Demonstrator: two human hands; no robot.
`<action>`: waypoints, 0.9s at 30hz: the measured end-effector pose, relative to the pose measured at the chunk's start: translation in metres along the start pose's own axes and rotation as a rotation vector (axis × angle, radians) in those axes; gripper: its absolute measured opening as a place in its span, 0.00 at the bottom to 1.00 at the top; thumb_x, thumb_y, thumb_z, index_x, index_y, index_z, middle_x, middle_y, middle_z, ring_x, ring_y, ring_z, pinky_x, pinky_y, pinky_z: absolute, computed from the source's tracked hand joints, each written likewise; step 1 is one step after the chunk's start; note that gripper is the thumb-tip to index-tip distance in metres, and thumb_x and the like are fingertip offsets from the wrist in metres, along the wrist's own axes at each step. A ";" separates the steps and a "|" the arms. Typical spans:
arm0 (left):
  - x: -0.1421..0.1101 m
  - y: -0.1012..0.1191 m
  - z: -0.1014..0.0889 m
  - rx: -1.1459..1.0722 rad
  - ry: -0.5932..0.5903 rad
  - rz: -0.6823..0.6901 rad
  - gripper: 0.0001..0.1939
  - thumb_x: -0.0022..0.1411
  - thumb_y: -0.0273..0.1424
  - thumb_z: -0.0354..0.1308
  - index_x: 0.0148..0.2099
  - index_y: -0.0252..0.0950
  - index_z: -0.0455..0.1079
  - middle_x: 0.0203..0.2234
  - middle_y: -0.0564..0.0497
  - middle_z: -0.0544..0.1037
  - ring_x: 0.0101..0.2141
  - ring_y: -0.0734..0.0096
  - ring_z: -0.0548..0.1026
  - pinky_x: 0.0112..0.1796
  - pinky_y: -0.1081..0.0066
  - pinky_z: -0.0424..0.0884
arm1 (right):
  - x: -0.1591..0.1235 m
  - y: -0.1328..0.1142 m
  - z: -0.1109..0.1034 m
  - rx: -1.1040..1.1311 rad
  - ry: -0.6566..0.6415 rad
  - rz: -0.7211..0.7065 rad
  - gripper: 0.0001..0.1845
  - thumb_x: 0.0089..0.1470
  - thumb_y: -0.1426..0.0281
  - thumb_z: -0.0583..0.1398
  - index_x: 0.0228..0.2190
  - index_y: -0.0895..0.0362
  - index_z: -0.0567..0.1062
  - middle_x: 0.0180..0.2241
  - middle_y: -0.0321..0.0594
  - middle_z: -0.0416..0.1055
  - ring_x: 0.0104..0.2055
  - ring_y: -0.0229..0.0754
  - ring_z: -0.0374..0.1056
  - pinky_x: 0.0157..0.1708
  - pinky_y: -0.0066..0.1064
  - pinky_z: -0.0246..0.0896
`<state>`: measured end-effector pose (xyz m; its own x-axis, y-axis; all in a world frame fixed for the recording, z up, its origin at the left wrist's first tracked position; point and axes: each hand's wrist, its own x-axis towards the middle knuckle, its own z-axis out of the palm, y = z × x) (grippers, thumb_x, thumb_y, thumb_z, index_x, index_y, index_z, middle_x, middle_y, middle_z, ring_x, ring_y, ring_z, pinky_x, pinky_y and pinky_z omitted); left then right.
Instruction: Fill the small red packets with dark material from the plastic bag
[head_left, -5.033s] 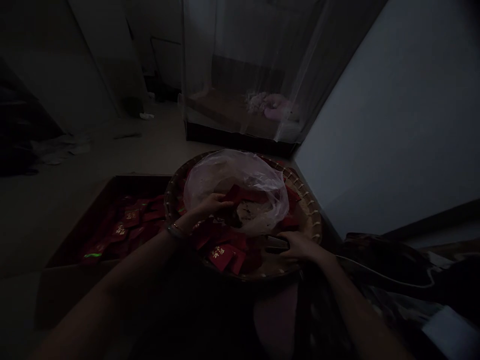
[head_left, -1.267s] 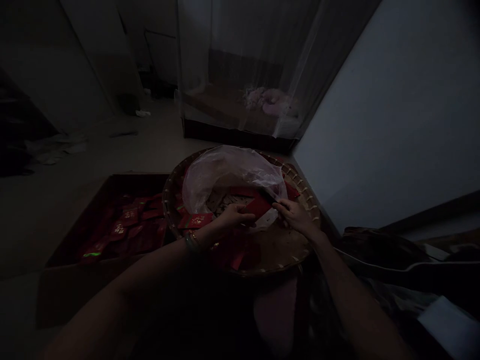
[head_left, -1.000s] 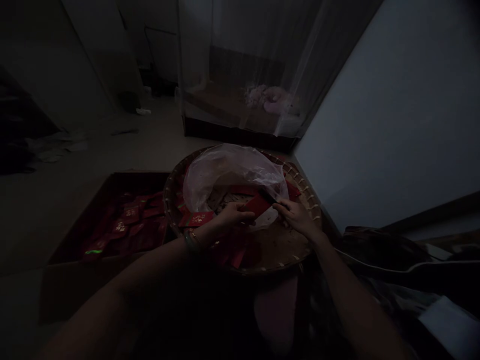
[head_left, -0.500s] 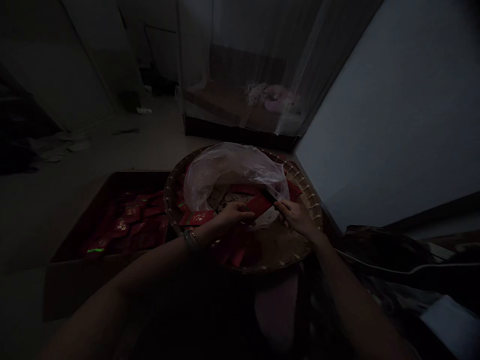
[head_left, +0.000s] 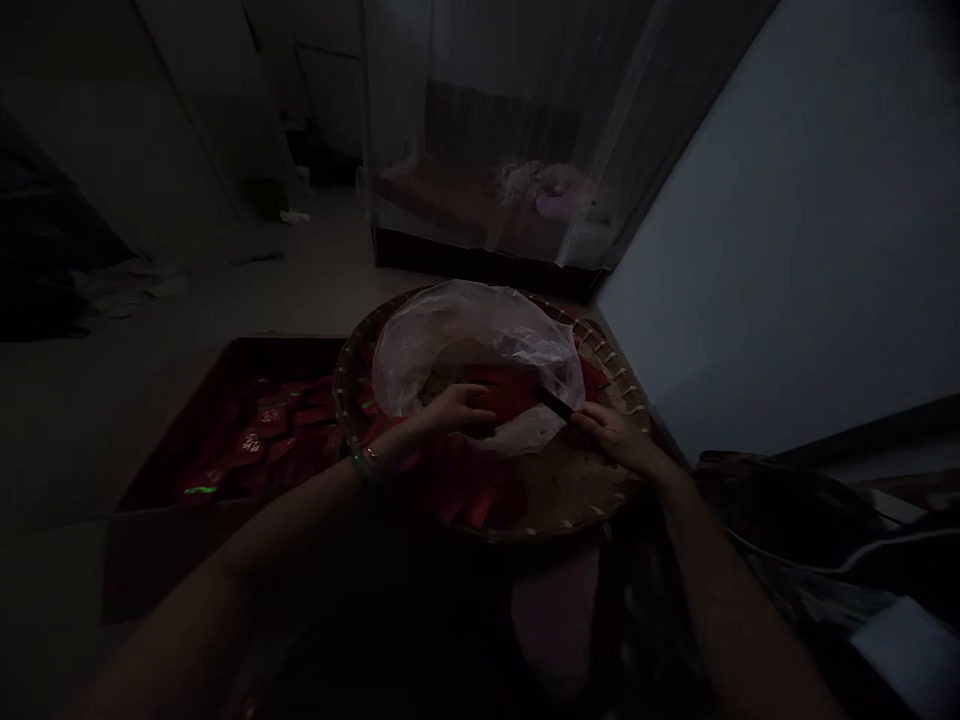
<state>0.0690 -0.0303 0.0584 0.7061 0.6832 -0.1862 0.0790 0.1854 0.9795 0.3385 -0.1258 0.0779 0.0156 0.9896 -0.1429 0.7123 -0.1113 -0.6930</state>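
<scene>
The light is very dim. My left hand (head_left: 459, 408) reaches over the near-left mouth of a clear plastic bag (head_left: 472, 310), thumb and fingers apart, and appears to hold nothing. Just beyond its fingertips is a red packet (head_left: 514, 392). My right hand (head_left: 611, 435) is closed around one end of a dark, narrow, stick-like tool (head_left: 555, 405), whose far end points left to the red packet; its exact kind is too dark to make out. The bag sits in a round woven bamboo tray (head_left: 637, 395). More red packets (head_left: 472, 490) lie at the tray's near-left side.
An open cardboard box (head_left: 180, 510) full of red packets stands left of the tray. A white wall (head_left: 810, 230) rises at the right. Behind is a netted bed (head_left: 480, 200) with a pink item (head_left: 559, 200) on it. Dark cloth things lie at the lower right.
My left hand has let go of the red packet it held and moved slightly left. My right hand has drawn back right with the dark tool, which shows more fully now.
</scene>
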 end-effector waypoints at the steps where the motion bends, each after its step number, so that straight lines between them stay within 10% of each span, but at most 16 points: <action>1: -0.001 0.003 -0.013 0.072 0.031 0.030 0.17 0.47 0.34 0.68 0.39 0.32 0.71 0.23 0.51 0.76 0.23 0.75 0.73 0.26 0.76 0.67 | -0.003 0.007 -0.004 -0.038 -0.046 -0.009 0.25 0.50 0.45 0.53 0.29 0.55 0.70 0.18 0.31 0.64 0.17 0.36 0.60 0.17 0.26 0.50; 7: -0.038 0.014 -0.091 0.407 0.045 -0.054 0.15 0.48 0.41 0.64 0.29 0.32 0.73 0.18 0.54 0.71 0.21 0.76 0.66 0.22 0.78 0.59 | -0.013 0.056 0.003 -0.301 -0.205 -0.018 0.22 0.36 0.49 0.65 0.20 0.55 0.74 0.21 0.38 0.72 0.25 0.42 0.66 0.22 0.28 0.54; 13: -0.062 -0.002 -0.126 0.628 -0.057 -0.146 0.19 0.42 0.36 0.67 0.39 0.34 0.75 0.30 0.51 0.76 0.30 0.68 0.72 0.29 0.76 0.64 | -0.002 0.063 0.010 -0.406 -0.127 0.018 0.21 0.36 0.50 0.66 0.25 0.55 0.77 0.24 0.42 0.75 0.28 0.48 0.69 0.27 0.32 0.58; 21: -0.064 -0.024 -0.121 1.038 -0.108 0.050 0.37 0.44 0.35 0.68 0.58 0.38 0.64 0.52 0.45 0.69 0.51 0.56 0.65 0.50 0.67 0.62 | 0.010 -0.026 0.074 -0.084 -0.253 -0.265 0.25 0.61 0.56 0.45 0.32 0.51 0.78 0.37 0.40 0.77 0.40 0.48 0.71 0.41 0.37 0.64; 27: -0.092 -0.043 -0.083 1.286 -0.027 0.066 0.41 0.53 0.47 0.61 0.65 0.44 0.53 0.62 0.40 0.54 0.60 0.44 0.52 0.56 0.52 0.55 | 0.043 -0.020 0.115 -0.091 -0.222 -0.232 0.21 0.60 0.57 0.49 0.43 0.54 0.75 0.44 0.44 0.75 0.47 0.50 0.69 0.51 0.43 0.60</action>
<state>-0.0576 -0.0421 0.0274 0.7472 0.6478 -0.1484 0.6510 -0.6684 0.3597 0.2440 -0.0918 0.0046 -0.3004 0.9425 -0.1463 0.7388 0.1330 -0.6607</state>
